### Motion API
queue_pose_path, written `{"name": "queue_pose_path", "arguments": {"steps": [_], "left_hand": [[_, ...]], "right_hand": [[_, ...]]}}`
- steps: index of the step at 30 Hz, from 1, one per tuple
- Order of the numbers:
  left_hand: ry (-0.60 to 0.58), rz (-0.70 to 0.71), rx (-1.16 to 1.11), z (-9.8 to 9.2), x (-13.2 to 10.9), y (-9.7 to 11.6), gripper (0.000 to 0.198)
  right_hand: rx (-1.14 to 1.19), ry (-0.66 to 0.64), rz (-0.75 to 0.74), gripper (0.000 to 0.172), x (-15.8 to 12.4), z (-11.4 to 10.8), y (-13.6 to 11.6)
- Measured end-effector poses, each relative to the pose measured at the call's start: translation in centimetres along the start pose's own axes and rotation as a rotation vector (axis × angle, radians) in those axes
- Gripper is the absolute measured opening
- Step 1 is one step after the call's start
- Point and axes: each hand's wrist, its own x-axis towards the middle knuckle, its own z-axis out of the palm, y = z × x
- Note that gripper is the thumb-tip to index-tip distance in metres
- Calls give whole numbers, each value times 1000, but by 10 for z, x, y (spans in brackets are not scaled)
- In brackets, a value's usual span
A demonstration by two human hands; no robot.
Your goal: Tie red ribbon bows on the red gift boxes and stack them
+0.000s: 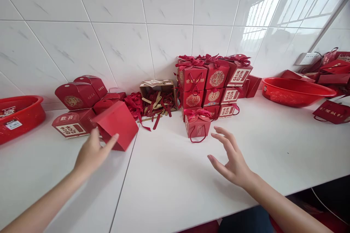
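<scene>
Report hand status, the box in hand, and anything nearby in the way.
Left hand holding plain-sided red box, tilted. Right hand open, empty, near bow-tied box. Possible obstacle: stacked boxes behind that one.

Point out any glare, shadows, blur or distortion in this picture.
Head view: bright, barred window glare on the wall tiles, upper right; head view: soft shadows on the white table near the left hand and right hand, the left looking slightly blurred; head view: tile lines fan outward, suggesting wide-angle distortion.
</scene>
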Motion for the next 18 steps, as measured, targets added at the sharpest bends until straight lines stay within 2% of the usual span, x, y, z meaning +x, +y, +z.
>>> {"name": "queue_pose_path", "arguments": {"steps": [4,7,8,10,12,14,16,17,18], "left_hand": [[-321,349,-130,4,-78,44,26],[-554,668,-246,8,-121,80,49],[-631,754,-293,11,-130,90,57],[-760,855,-386,19,-141,104,68],[-790,885,-431,31,-145,107,81],[-751,873,-376,44,-146,100,90],[-734,843,-267,55,-146,87,91],[-741,819,-217,59,-146,81,89],[-752,799,-182,62,-146,75,87]], "right_hand": [[187,-138,155,72,-22,-3,-10],[285,-309,169,98,-35,-2,-20],[312,-357,158,100,-39,-2,-23],[359,-391,169,89,-45,-4,-25],[374,-356,275,66,-53,-11,-19],[330,-305,462,52,-60,-24,-2],[205,-218,676,54,-66,-42,25],[122,-102,775,60,-69,-52,41],[26,86,852,70,-71,-60,57]]}}
